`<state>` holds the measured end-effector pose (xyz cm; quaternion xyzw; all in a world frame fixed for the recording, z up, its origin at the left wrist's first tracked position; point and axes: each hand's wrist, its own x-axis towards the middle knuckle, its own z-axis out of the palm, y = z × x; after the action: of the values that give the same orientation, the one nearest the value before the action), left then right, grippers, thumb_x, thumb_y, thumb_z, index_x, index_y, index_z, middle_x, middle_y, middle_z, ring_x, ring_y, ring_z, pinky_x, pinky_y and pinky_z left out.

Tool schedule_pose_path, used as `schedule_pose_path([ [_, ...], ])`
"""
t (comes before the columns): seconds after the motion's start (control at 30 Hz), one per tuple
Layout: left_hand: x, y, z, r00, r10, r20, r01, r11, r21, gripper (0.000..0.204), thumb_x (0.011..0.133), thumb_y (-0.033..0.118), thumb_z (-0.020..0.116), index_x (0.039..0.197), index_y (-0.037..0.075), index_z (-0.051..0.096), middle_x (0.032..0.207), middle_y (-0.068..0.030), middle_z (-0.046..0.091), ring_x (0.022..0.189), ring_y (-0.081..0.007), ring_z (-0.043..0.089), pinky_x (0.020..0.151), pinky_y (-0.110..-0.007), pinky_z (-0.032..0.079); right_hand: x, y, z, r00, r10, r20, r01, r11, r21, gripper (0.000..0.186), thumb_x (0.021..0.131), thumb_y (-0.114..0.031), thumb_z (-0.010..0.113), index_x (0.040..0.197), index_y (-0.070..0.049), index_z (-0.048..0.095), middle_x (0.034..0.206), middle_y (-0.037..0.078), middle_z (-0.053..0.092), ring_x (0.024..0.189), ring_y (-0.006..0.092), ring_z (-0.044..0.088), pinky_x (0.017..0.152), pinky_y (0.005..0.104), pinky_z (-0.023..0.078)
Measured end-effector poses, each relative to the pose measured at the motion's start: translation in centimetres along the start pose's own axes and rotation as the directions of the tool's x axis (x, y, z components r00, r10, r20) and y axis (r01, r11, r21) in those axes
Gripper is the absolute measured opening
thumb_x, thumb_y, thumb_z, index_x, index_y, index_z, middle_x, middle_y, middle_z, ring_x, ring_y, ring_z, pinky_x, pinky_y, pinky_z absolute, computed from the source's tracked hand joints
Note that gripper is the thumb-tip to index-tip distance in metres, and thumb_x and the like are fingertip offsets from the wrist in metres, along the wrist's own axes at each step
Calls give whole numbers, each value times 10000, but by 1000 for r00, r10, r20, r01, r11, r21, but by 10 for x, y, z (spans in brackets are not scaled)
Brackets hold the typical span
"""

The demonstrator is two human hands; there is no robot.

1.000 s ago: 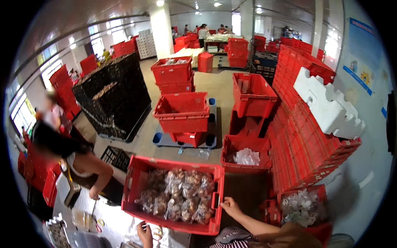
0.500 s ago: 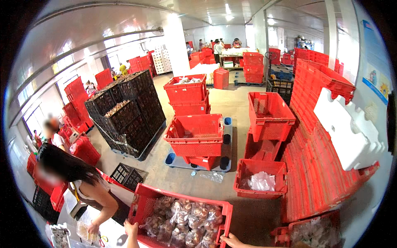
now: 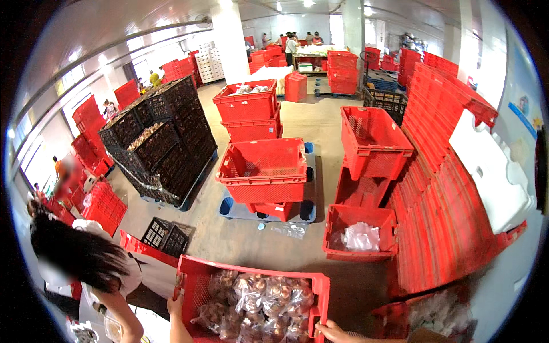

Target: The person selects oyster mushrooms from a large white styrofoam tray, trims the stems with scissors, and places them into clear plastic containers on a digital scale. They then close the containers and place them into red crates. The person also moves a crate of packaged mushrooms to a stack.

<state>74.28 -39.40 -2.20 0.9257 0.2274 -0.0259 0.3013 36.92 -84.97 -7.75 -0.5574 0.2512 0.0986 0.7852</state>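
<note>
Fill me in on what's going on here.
The person's left hand and right hand hold opposite ends of a red plastic crate containing clear plastic bags of what look like mushrooms. What supports the crate's underside is hidden. A co-worker is close by on the left. Ahead, more red crates stand on a blue pallet, with stacked black crates to their left.

Produce packing hall, by look of it. Tall stacks of red crates (image 3: 440, 194) along right side; black crates (image 3: 191, 128) piled high, left of centre; blue pallet (image 3: 235, 212) mid-frame on wide open floor (image 3: 211, 246). White pillar (image 3: 230, 43), several workers (image 3: 290, 48) at upper centre. Clear bags (image 3: 274, 297) of brown produce, bottom centre.
</note>
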Motion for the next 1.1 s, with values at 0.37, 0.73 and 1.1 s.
schedule_pose_path([
  [0.37,-40,-16,3,967,-32,251,93,968,-234,384,830,335,690,860,-48,713,680,-47,655,632,-139,603,610,-333,468,96,-192,-113,958,-130,-257,95,985,-144,141,942,-206,603,938,-66,611,722,-22,567,616,84,517,552,273,428],
  [0.73,-192,138,27,971,55,234,16,956,-292,346,920,351,697,988,13,675,765,18,583,673,-101,484,598,-264,411,162,-265,-262,972,-90,-218,22,954,-299,285,933,-275,630,1066,-23,638,807,19,623,666,110,546,586,298,451],
  [1.1,-293,266,24,963,-214,162,268,812,-518,253,912,403,679,957,156,651,584,19,542,424,-101,472,387,-255,393,268,-331,-301,978,-203,-44,145,818,-557,392,917,-351,625,1156,-40,638,919,87,697,825,171,648,768,363,512],
])
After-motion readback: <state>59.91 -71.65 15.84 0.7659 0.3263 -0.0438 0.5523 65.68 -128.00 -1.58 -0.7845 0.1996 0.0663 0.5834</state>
